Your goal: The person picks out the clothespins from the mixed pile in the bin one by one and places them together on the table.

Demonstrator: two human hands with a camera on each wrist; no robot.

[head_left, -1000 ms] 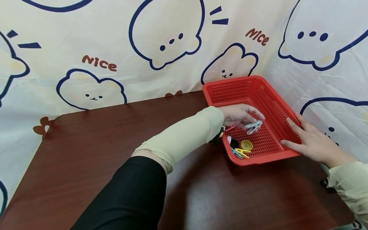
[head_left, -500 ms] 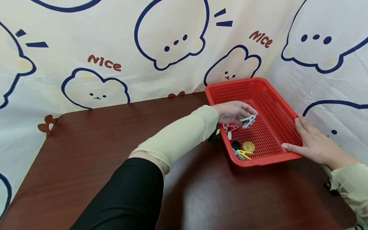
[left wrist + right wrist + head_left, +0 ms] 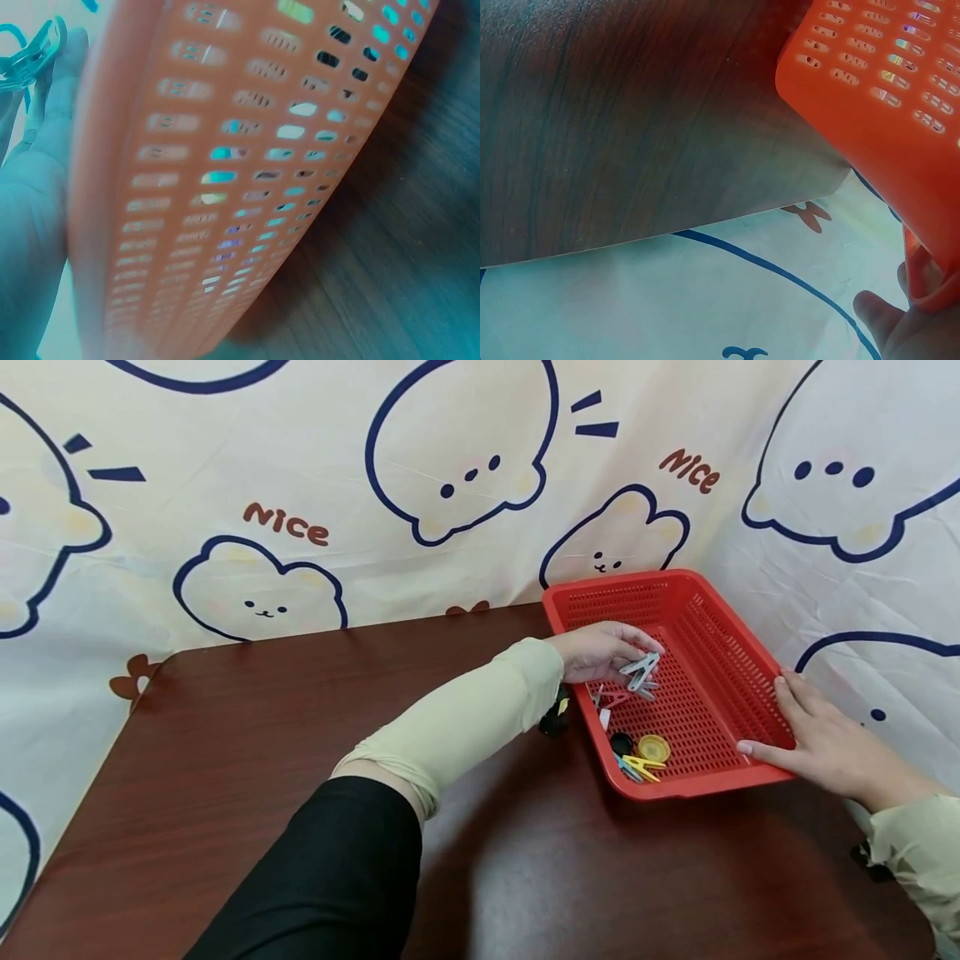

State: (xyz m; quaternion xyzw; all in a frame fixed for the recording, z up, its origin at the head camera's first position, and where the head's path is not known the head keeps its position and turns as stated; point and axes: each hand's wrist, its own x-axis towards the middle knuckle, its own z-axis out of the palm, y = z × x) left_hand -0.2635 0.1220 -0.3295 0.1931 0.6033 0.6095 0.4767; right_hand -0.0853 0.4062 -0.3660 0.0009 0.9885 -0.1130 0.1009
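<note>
In the head view my left hand point(image 3: 603, 652) reaches over the left wall of a red plastic basket point(image 3: 720, 777). Its fingers pinch a pale blue-grey clothespin point(image 3: 643, 667) above the basket floor. More pale pin shapes show just under it. The left wrist view has the hand point(image 3: 34, 202) and clothespin point(image 3: 34, 56) at its left edge, beside the basket wall. My right hand point(image 3: 836, 743) rests on the basket's near right corner with fingers fairly straight and thumb across the rim. In the right wrist view that hand point(image 3: 922, 330) is mostly cut off.
Inside the basket lie a pink-red clothespin point(image 3: 617, 697), a small white piece point(image 3: 604, 718), a black round cap point(image 3: 621, 743), a yellow round lid point(image 3: 654, 748), a yellow clothespin point(image 3: 645, 767) and a blue one point(image 3: 626, 768). Printed cloth point(image 3: 420, 568) hangs behind the brown table point(image 3: 247, 793).
The left hand has drawn back toward the basket's left side, still pinching the clothespin. The right hand's fingers have shifted outward along the rim. The head view has shifted slightly.
</note>
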